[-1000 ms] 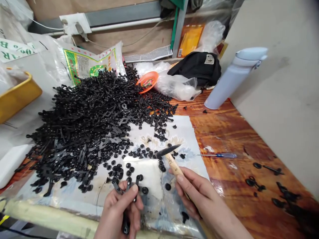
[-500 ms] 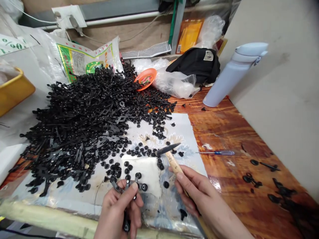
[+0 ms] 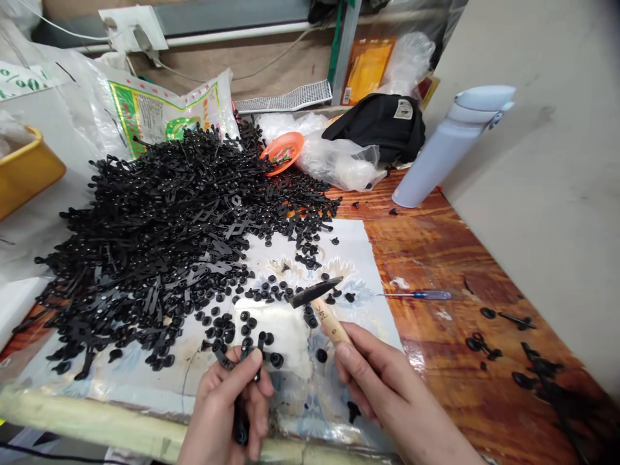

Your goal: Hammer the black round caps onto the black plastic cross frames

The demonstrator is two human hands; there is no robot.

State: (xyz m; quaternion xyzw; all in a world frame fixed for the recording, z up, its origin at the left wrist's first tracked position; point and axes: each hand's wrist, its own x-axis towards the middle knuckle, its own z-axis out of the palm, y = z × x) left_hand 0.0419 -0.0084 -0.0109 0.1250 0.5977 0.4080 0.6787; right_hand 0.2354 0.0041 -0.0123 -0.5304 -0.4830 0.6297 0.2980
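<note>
My right hand (image 3: 380, 371) is closed round the pale wooden handle of a small hammer (image 3: 334, 327). Its narrow dark head hangs over the edge of a cream pad (image 3: 293, 342). Closed too, my left hand (image 3: 230, 400) pinches a black jointed linkage part (image 3: 260, 349) between thumb and fingers, at the pad's near-left edge. Part of this piece is hidden by the fingers, and more black parts stick out below the palm. Several small round black caps (image 3: 249, 321) lie on and around the pad.
A large heap of black linkage pieces (image 3: 159, 213) covers the left of the table. An orange plate (image 3: 283, 152) leans behind it. To the right are a screwdriver (image 3: 431, 295), a light blue bottle (image 3: 443, 155) and loose black parts (image 3: 484, 347). Behind lies a black bag (image 3: 378, 126).
The hammer head has shifted slightly left and toward me. My left hand has turned a little, and the linkage in it sits at a different angle.
</note>
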